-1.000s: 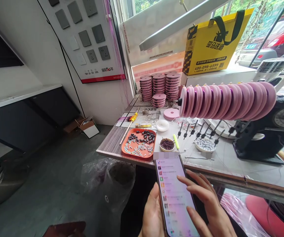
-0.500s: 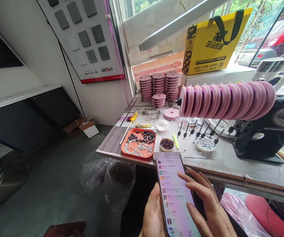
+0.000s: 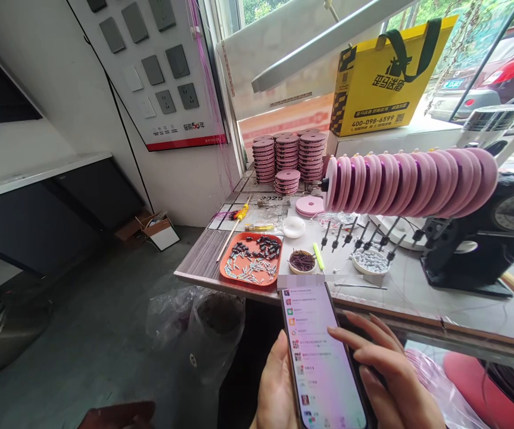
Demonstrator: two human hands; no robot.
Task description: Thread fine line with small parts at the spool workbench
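Observation:
A smartphone (image 3: pixel 319 363) with a lit list of chat-like rows is held upright below the table's front edge. My left hand (image 3: pixel 275 384) wraps the phone's left side, its thumb along the edge. Over the right side of the screen hovers my right hand (image 3: pixel 386 363), fingers spread and slightly bent, the index fingertip at or just above the glass; I cannot tell whether it touches. Just beyond the phone lie an orange tray (image 3: pixel 223 271) of small black and metal parts, a round dish (image 3: pixel 302 271) of dark thin pieces and a lime-green pen-like tool (image 3: pixel 318 257).
A black machine (image 3: pixel 462 262) with a row of pink spools (image 3: pixel 411 182) stands on the right of the table. More pink spools (image 3: pixel 287 156) are stacked at the back. A bowl of pale beads (image 3: pixel 371 260) and a yellow bag (image 3: pixel 386 83) are there too. A plastic-lined bin (image 3: pixel 216 333) stands below.
My right hand has shifted right and slightly down across the phone, uncovering more of the screen. The phone has tilted slightly; my left hand keeps its hold.

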